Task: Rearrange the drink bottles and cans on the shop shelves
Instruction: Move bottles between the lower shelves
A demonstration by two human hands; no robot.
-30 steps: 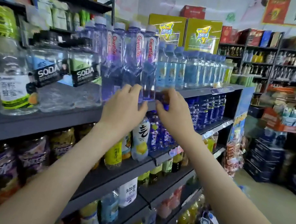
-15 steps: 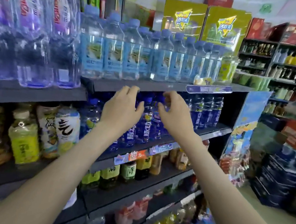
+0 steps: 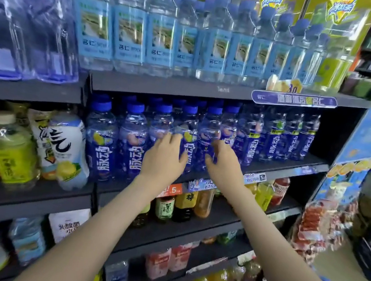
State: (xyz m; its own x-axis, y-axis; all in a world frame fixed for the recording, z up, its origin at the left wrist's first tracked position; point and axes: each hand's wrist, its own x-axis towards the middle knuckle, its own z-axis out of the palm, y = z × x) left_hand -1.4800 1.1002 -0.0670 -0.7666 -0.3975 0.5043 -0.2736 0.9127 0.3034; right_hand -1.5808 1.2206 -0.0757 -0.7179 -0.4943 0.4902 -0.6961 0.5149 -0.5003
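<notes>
blue bottles (image 3: 101, 141): are standing in a row on the second shelf (image 3: 317, 162), under the water bottles (image 3: 128, 31).
left hand (image 3: 164, 159): is lying on the front of one blue bottle, fingers almost straight.
right hand (image 3: 223, 165): is touching the blue bottles just beside it, fingers a bit bent; i cannot tell if it is gripping.

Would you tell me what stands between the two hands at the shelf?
A blue-labelled drink bottle stands between the left hand and the right hand, in the head view.
</notes>
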